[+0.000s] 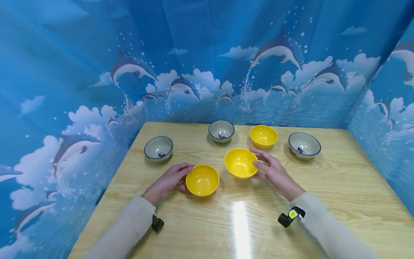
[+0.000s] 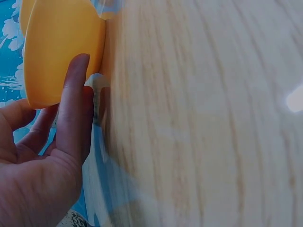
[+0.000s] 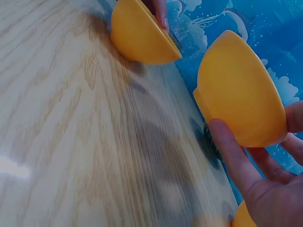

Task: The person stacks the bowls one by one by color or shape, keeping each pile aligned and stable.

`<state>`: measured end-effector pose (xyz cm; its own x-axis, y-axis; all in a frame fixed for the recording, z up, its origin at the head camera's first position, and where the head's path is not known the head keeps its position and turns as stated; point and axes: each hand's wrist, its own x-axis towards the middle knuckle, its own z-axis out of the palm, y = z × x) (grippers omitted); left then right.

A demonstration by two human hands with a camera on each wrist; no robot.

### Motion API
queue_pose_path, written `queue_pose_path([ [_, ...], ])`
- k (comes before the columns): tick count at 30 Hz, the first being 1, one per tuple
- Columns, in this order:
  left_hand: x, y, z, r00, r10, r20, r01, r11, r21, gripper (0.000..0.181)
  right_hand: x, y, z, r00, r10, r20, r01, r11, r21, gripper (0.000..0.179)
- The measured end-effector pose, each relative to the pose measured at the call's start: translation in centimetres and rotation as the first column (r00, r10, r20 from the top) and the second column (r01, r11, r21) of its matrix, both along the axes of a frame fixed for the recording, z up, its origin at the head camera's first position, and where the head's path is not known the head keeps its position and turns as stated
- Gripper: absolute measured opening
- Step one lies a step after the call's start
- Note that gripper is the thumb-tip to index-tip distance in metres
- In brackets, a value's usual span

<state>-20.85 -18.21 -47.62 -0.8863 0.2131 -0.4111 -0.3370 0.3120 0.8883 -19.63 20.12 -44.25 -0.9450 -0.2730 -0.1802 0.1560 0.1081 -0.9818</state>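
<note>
In the head view my left hand holds a yellow bowl by its left side, thumb at the rim. The left wrist view has fingers pressed along that bowl's outer wall; whether its base touches the table I cannot tell. My right hand grips a second yellow bowl by its right side. Seen from the right wrist, this bowl is raised off the table, thumb at the rim and fingers beneath. Both bowls face up and stand apart, the right one farther back.
On the wooden table, a third yellow bowl stands behind the right hand. Grey, blue-rimmed bowls stand at the left, back middle and right. A dolphin-printed curtain borders the table's back and sides.
</note>
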Motion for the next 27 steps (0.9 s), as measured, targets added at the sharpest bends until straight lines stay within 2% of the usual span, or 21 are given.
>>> queue_pose_path([
  [14, 0.0, 0.0, 0.0, 1.0, -0.006, -0.004, 0.006, 1.0, 0.004, 0.04, -0.1, -2.7, 0.5, 0.999, 0.038, -0.035, -0.039, 0.999, -0.027, 0.057],
  [27, 0.0, -0.1, -0.1, 1.0, -0.02, -0.01, 0.021, 1.0, 0.012, 0.04, 0.2, -5.4, 0.7, 0.996, 0.092, -0.018, -0.092, 0.994, -0.055, 0.056],
])
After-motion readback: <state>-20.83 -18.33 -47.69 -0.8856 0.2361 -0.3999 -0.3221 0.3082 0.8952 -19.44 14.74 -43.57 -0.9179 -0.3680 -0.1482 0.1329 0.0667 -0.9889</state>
